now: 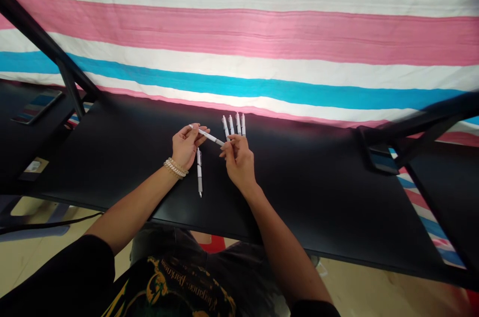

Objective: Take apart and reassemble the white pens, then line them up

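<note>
Between my two hands, a white pen with a grey grip (210, 137) is held slantwise above the black table. My left hand (186, 143), with a beaded bracelet at the wrist, pinches its upper left end. At the other end, the fingers of my right hand (239, 157) close around the grey tip part. A second white pen (199, 172) lies on the table just below my left hand, its metal point toward me. Several similar pens (237, 124) lie side by side beyond my right hand, which partly hides their near ends.
The black table (307, 187) stretches to both sides. Behind it hangs a striped white, pink and blue sheet (262, 37). Black metal frames (71, 82) stand at left and right. A dark flat device (37, 106) and a small tan item (35, 167) lie at far left.
</note>
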The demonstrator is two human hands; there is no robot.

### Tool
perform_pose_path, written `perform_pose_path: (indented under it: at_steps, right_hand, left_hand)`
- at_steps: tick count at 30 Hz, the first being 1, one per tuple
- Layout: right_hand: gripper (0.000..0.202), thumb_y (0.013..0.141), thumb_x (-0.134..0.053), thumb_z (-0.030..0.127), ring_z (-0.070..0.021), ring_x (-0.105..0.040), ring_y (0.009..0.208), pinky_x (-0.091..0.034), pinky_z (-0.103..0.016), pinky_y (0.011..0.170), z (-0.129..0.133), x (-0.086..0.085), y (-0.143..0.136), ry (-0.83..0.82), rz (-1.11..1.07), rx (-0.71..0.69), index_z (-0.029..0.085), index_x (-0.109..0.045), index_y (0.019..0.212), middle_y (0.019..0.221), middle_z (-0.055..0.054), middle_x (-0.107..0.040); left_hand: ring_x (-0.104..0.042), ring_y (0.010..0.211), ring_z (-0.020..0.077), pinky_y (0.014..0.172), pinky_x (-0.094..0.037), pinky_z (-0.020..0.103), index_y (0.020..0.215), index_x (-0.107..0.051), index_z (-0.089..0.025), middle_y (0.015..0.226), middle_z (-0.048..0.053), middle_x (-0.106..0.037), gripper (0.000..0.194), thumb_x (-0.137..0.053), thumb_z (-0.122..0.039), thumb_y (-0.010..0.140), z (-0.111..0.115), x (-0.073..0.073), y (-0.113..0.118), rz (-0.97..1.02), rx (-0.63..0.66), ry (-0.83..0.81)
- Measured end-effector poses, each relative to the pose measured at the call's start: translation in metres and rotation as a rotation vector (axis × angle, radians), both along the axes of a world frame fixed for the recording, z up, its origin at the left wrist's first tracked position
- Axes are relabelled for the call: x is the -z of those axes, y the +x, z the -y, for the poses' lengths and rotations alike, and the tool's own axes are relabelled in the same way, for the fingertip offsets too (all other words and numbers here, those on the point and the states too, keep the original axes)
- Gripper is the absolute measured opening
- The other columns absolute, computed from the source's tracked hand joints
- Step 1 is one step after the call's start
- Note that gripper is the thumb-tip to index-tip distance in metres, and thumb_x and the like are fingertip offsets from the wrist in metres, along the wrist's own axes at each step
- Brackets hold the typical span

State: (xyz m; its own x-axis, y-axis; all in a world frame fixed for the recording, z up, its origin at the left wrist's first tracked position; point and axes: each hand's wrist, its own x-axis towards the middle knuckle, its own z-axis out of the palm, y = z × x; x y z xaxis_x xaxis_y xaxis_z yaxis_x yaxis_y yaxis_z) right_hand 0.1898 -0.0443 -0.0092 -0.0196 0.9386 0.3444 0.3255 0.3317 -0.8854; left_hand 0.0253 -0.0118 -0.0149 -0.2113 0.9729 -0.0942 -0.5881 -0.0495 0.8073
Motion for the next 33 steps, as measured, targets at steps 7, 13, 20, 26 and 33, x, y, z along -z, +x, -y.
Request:
perform_pose_path:
  at_steps: [7,13,20,26,33]
  right_hand:
    - [0.027,0.094,-0.057,0.032,-0.0165,-0.067,0.073,-0.056,-0.033,0.073,0.0,-0.004,0.001,0.009,0.005,-0.039,0.022,-0.049,0.118,0.091,-0.003,-0.069]
    - [0.024,0.098,-0.051,0.033,-0.0158,-0.067,0.069,-0.055,-0.032,0.071,0.0,-0.005,0.003,0.0,0.021,-0.073,0.023,-0.048,0.119,0.086,-0.002,-0.069]
    - [0.028,0.097,-0.053,0.033,-0.0154,-0.066,0.068,-0.054,-0.03,0.069,0.001,-0.003,0.001,-0.012,0.014,-0.083,0.022,-0.045,0.121,0.087,-0.003,-0.069]
    - [0.021,0.096,-0.048,0.025,-0.0119,-0.06,0.055,-0.05,-0.027,0.06,0.0,-0.003,0.004,-0.043,0.085,-0.143,0.021,-0.049,0.117,0.08,0.0,-0.066]
    - [0.028,0.096,-0.055,0.038,-0.0151,-0.065,0.073,-0.049,-0.026,0.062,0.004,-0.01,0.0,-0.027,0.049,-0.177,0.021,-0.051,0.118,0.088,-0.003,-0.068]
  left_hand:
    - [-0.073,0.094,0.0237,0.094,-0.056,0.041,0.094,-0.068,-0.013,0.095,0.011,-0.075,0.033,-0.081,-0.039,0.077,-0.002,0.001,-0.003,-0.017,-0.013,0.034]
    - [-0.073,0.092,0.0238,0.09,-0.057,0.04,0.095,-0.069,-0.013,0.095,0.012,-0.074,0.034,-0.08,-0.04,0.077,-0.002,0.001,-0.003,-0.042,-0.006,0.039]
    - [-0.074,0.09,0.0234,0.087,-0.058,0.039,0.095,-0.069,-0.012,0.094,0.011,-0.074,0.036,-0.081,-0.041,0.077,-0.001,-0.002,-0.002,-0.07,-0.026,0.049]
    - [-0.073,0.09,0.0229,0.087,-0.057,0.039,0.095,-0.068,-0.013,0.094,0.011,-0.073,0.035,-0.079,-0.042,0.079,-0.001,-0.004,-0.005,-0.073,0.011,0.055]
    - [-0.066,0.073,0.0123,0.073,-0.056,0.029,0.095,-0.061,-0.02,0.08,-0.001,-0.063,0.015,-0.068,-0.032,0.089,-0.001,-0.021,-0.012,0.211,0.267,0.008]
